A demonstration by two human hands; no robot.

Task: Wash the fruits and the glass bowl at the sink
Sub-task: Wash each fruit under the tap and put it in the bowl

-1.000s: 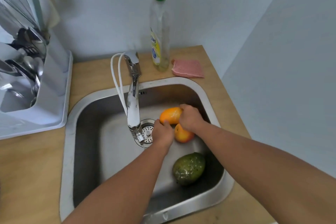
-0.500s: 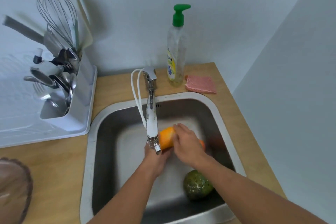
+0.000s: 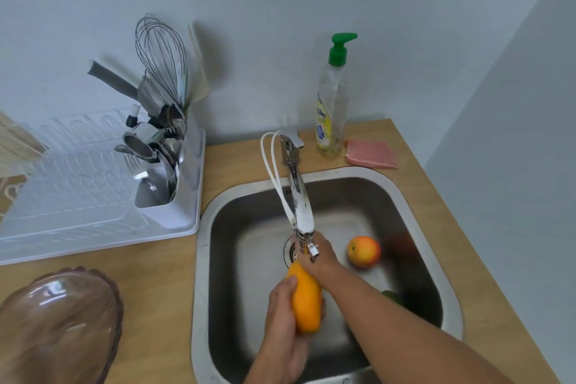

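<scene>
My left hand point(image 3: 285, 318) grips a long orange-yellow mango point(image 3: 305, 299) above the steel sink point(image 3: 204, 259). My right hand point(image 3: 321, 256) is at the tip of the chrome tap point(image 3: 300, 209), touching the mango's upper end; I cannot tell whether it grips the spout. A red-orange round fruit point(image 3: 364, 251) lies on the sink floor at the right. A green fruit point(image 3: 393, 297) peeks out behind my right forearm, mostly hidden. The brownish glass bowl point(image 3: 59, 321) sits on the wooden counter at the lower left.
A white dish rack point(image 3: 93, 206) with a whisk and cutlery stands left of the sink. A soap bottle with a green pump point(image 3: 332, 103) and a pink cloth point(image 3: 372, 154) sit behind the sink. A wall closes the right side.
The mango has come toward me in my left hand, away from under the spout. My right hand moved off it up to the tap tip. The view tilted up, showing the bowl.
</scene>
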